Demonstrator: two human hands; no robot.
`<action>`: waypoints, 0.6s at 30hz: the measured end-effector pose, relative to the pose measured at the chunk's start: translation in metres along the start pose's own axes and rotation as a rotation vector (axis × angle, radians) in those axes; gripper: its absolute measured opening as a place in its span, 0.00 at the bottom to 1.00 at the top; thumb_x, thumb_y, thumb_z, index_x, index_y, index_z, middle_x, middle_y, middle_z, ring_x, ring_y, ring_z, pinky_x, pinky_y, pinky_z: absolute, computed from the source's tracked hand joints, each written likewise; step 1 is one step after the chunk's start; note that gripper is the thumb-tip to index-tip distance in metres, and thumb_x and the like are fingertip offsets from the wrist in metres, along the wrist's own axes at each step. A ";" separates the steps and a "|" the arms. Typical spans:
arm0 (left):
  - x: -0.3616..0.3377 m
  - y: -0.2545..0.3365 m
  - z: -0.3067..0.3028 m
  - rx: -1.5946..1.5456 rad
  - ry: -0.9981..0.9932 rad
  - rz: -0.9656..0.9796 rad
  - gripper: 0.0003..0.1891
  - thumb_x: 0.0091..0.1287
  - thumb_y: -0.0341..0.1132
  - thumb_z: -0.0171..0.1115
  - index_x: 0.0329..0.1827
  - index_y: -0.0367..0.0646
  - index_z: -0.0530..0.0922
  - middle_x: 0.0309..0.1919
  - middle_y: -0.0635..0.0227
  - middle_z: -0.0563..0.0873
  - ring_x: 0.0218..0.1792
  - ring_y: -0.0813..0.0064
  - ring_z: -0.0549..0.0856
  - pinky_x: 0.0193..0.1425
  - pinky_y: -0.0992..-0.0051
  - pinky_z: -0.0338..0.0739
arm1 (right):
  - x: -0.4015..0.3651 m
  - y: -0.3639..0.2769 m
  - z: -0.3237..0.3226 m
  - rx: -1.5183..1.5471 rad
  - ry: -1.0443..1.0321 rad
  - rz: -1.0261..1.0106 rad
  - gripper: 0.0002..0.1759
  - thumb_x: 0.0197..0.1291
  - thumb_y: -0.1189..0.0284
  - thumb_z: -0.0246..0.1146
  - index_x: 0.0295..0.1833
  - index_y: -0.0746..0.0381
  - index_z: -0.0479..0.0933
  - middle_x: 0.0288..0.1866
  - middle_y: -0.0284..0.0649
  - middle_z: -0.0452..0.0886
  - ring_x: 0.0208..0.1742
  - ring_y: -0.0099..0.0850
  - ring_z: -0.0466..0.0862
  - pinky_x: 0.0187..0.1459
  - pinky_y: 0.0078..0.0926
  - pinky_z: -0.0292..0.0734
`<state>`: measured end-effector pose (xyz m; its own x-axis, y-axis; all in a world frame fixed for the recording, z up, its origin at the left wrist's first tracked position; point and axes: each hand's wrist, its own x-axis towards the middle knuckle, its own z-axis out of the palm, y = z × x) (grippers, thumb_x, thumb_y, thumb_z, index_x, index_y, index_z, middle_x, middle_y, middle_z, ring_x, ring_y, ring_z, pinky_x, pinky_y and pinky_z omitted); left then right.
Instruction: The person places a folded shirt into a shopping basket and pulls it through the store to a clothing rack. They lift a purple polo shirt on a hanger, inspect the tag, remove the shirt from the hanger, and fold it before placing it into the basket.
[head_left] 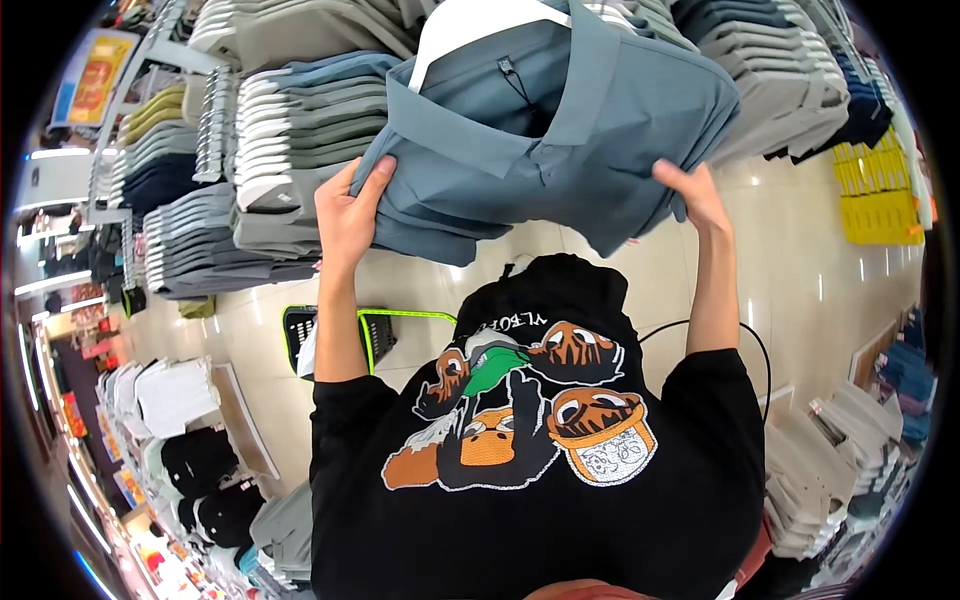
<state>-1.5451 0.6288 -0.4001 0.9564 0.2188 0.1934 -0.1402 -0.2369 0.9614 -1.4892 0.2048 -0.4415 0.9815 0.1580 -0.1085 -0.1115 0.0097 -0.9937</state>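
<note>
A blue-grey polo shirt point(480, 165) on a white hanger point(480, 35) is spread in front of me at the top middle of the view. Its collar and button placket face me, and a small dark tag cord hangs inside the neck. My left hand point(347, 212) grips the shirt's left side, thumb on the front and fingers mostly hidden behind the fabric. On the opposite side, my right hand point(697, 195) grips the cloth near the sleeve, its thumb on top and its other fingers largely out of sight.
Racks of hanging shirts point(310, 120) stand behind the polo, with more grey shirts point(770, 75) at the right. A black shopping basket point(378, 338) with a green handle sits on the tiled floor point(530, 238). Folded clothes point(180, 395) lie lower left; yellow packages point(878, 195) hang right.
</note>
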 end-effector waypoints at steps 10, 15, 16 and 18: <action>-0.031 -0.019 -0.042 0.311 0.125 0.012 0.14 0.72 0.36 0.69 0.37 0.31 0.81 0.20 0.76 0.72 0.28 0.87 0.66 0.30 0.81 0.64 | 0.006 -0.006 0.052 -0.165 -0.143 0.131 0.44 0.59 0.59 0.77 0.73 0.74 0.67 0.66 0.46 0.79 0.65 0.33 0.78 0.68 0.30 0.71; -0.075 -0.050 -0.056 0.568 0.081 0.139 0.08 0.70 0.32 0.69 0.38 0.34 0.83 0.19 0.60 0.72 0.23 0.79 0.67 0.29 0.78 0.67 | 0.011 0.022 0.029 -0.229 -0.099 0.156 0.29 0.65 0.66 0.70 0.67 0.70 0.75 0.62 0.41 0.82 0.62 0.28 0.79 0.65 0.26 0.72; -0.082 -0.060 -0.059 0.634 0.079 0.196 0.07 0.70 0.31 0.69 0.40 0.35 0.84 0.19 0.58 0.75 0.23 0.77 0.70 0.31 0.78 0.69 | 0.016 0.029 0.023 -0.223 -0.070 0.133 0.27 0.65 0.68 0.68 0.67 0.68 0.76 0.61 0.40 0.82 0.61 0.28 0.79 0.64 0.26 0.72; -0.094 -0.072 -0.062 0.635 0.042 0.124 0.06 0.69 0.32 0.70 0.43 0.39 0.87 0.25 0.51 0.84 0.25 0.66 0.83 0.36 0.74 0.76 | 0.034 0.051 0.009 -0.151 0.015 -0.152 0.26 0.68 0.70 0.61 0.71 0.63 0.73 0.63 0.41 0.83 0.65 0.29 0.79 0.70 0.29 0.69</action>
<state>-1.6405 0.6839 -0.4754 0.9301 0.1882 0.3154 -0.0576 -0.7733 0.6314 -1.4626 0.2195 -0.4954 0.9875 0.1517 0.0438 0.0618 -0.1161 -0.9913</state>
